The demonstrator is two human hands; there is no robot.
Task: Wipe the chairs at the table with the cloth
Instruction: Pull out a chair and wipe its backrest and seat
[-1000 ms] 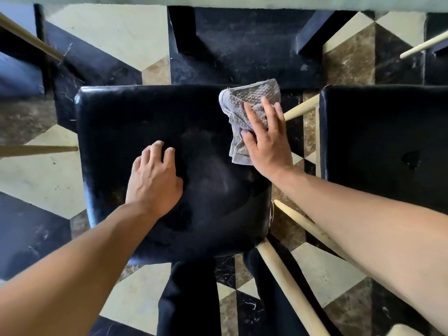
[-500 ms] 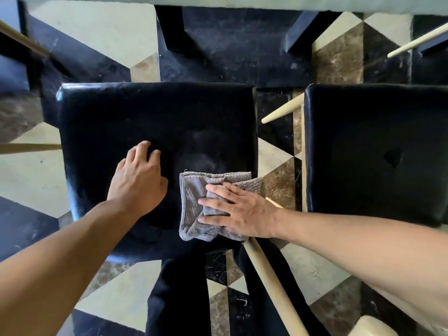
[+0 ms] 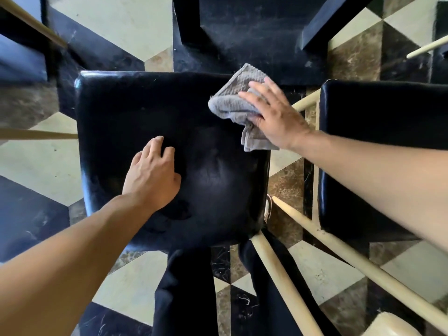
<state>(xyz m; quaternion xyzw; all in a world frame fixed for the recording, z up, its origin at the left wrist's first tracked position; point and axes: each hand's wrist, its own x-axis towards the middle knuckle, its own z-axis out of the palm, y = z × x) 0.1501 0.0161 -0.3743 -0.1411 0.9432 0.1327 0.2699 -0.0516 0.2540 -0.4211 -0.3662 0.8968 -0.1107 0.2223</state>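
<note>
Left hand: palm down, fingers curled slightly and held close together, fingertips pointing toward 12 o'clock. The left forearm is bare and enters the view from 7 o'clock, running straight to the wrist.

Right hand: palm down, fingers extended and spread, pointing toward 10 o'clock. The thumb sits on the 6 o'clock side of the hand, tucked low. The right forearm is bare and enters from 4 o'clock, with the wrist roughly in line with the forearm. The two hands are well apart.
</note>
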